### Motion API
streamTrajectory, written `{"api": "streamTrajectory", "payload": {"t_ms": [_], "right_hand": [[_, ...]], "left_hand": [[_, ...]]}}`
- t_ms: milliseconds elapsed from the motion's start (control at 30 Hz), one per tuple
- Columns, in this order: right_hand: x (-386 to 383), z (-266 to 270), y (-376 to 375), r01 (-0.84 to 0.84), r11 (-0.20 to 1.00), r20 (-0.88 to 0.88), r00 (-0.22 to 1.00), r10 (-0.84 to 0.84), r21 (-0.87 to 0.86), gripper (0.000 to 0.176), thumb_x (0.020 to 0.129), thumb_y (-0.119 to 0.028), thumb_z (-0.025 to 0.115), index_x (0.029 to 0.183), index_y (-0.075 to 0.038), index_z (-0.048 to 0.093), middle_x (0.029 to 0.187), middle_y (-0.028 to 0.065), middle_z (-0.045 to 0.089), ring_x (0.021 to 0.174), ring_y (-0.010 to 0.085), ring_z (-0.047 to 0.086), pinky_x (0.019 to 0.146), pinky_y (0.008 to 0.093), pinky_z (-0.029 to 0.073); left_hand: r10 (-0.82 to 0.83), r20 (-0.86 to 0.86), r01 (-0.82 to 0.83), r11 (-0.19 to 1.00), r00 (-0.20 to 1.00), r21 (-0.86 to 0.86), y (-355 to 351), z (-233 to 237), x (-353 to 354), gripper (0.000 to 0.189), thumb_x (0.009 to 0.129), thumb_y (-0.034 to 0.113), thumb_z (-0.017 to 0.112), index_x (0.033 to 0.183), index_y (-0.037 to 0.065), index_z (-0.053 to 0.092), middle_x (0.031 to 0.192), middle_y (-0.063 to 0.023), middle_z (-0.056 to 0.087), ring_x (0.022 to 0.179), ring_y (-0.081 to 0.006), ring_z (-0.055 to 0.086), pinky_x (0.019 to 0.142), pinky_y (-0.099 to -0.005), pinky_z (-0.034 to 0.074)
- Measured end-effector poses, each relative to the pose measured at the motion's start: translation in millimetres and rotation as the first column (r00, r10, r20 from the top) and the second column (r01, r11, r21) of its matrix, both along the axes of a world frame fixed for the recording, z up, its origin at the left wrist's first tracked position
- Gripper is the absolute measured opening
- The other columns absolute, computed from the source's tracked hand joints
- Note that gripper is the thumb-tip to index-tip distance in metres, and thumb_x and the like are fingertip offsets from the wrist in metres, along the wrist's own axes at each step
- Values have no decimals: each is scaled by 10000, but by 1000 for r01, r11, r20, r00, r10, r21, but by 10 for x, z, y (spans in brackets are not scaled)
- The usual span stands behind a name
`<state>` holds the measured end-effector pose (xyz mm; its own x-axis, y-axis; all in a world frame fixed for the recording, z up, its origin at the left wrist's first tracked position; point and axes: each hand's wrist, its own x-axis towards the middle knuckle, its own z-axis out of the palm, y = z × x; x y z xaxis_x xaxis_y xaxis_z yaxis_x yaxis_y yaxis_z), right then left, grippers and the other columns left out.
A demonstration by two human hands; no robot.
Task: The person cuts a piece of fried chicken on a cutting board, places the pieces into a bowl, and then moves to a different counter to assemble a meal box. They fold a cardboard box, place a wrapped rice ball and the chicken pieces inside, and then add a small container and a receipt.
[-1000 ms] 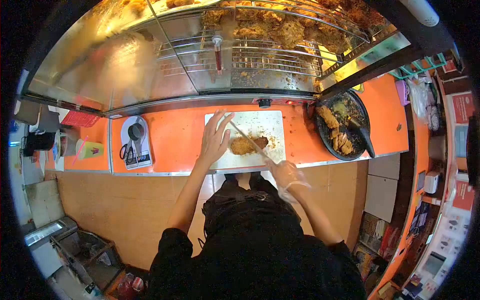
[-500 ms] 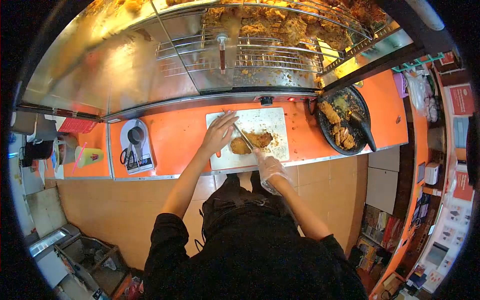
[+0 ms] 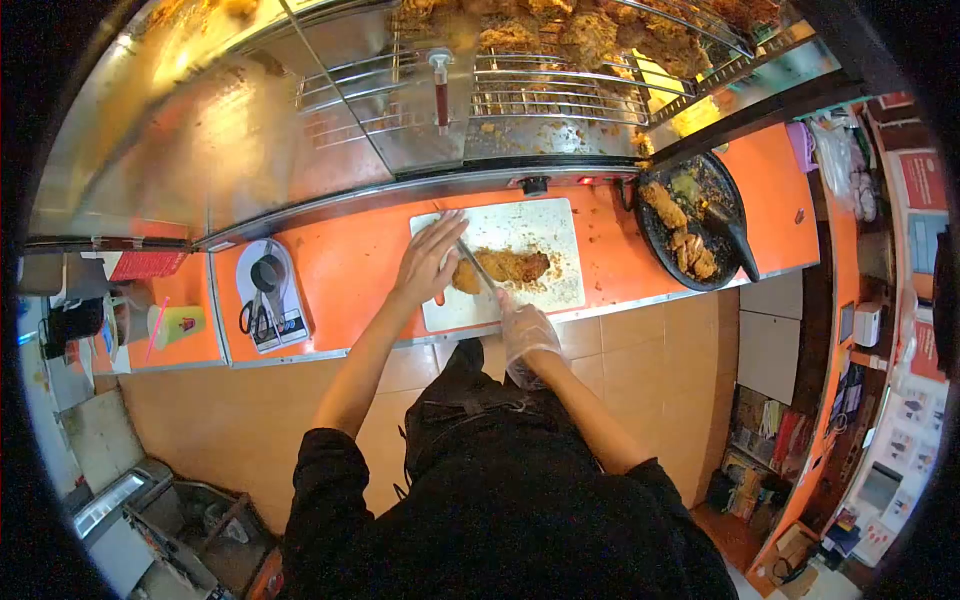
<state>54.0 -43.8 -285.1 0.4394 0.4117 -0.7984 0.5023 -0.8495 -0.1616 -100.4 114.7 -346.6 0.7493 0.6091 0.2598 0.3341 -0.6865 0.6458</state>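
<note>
The left hand [image 3: 430, 262] lies open and flat, fingers stretched out, on the left part of the white cutting board [image 3: 535, 222], right against the left end of the fried cutlet [image 3: 510, 267]. The gloved right hand [image 3: 522, 328] is closed around the handle of a knife [image 3: 476, 266], whose blade crosses the cutlet. The board sits on the orange counter [image 3: 340, 265].

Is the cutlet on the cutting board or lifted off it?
On it: the cutlet lies flat on the board, left hand at its end, the knife in the right hand across it.
</note>
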Motion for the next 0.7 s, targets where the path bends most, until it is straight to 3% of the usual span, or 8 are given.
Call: {"api": "streamTrajectory", "payload": {"t_ms": [100,200,300,367,400,467,600,700], "right_hand": [[72,191,-37,-11,995,-14,1000,13,100,877,986,-666,231,1036,79,691,1032,347,648,1021,471,627,933,532,463],[0,1101,23,4,1000,-199,980,0,20,829,966,-674,314,1006,68,683,1043,329,647,1052,419,638,906,501,497],[-143,816,-86,-57,984,-110,991,76,170,775,997,-609,314,975,72,684,989,334,646,1023,409,648,887,479,506],[-204,570,1,-111,993,-81,990,113,28,731,1020,-547,302,981,76,683,999,327,649,1035,391,642,892,463,506],[-219,219,-94,-382,909,4,922,387,170,719,1020,-538,312,991,76,685,996,328,651,1023,403,644,888,465,508],[-192,-148,-207,-628,729,128,774,620,271,707,1020,-528,323,1000,77,687,993,329,653,1011,416,645,885,467,511],[-38,-40,34,-82,990,-152,983,99,114,901,954,-706,289,1073,101,674,1010,331,659,1033,451,646,903,529,493],[210,425,-81,-131,991,-83,988,132,18,974,927,-766,223,1067,81,684,1037,337,654,1018,458,650,890,532,501]], "left_hand": [[-12,-20,12,1000,1000,-21,5,66,-112,497,935,112,462,1429,61,486,1507,-141,439,1416,-323,377,1142,-469,310],[32,112,-27,998,993,-49,-121,485,-178,504,938,111,453,1439,67,480,1507,-135,443,1419,-319,375,1146,-477,300],[-4,26,7,995,1000,-95,-116,233,-295,510,925,77,438,1432,66,491,1506,-129,448,1421,-314,377,1149,-479,296],[6,59,1,993,998,-115,-118,24,-311,516,906,58,443,1419,61,504,1504,-126,451,1419,-320,381,1148,-474,301],[13,50,-9,996,999,-88,-74,-24,-308,520,899,54,450,1416,61,507,1503,-126,452,1419,-321,380,1148,-472,303],[61,41,-58,996,997,-61,-105,4,-330,528,885,59,485,1413,58,510,1499,-127,457,1416,-325,382,1144,-466,311],[54,50,-53,998,997,-19,-27,46,-237,527,883,65,488,1410,52,512,1495,-129,461,1411,-327,390,1143,-463,312],[-35,149,47,996,988,-80,-102,220,-118,506,921,108,466,1424,64,501,1499,-134,455,1415,-329,382,1146,-471,304]]}}
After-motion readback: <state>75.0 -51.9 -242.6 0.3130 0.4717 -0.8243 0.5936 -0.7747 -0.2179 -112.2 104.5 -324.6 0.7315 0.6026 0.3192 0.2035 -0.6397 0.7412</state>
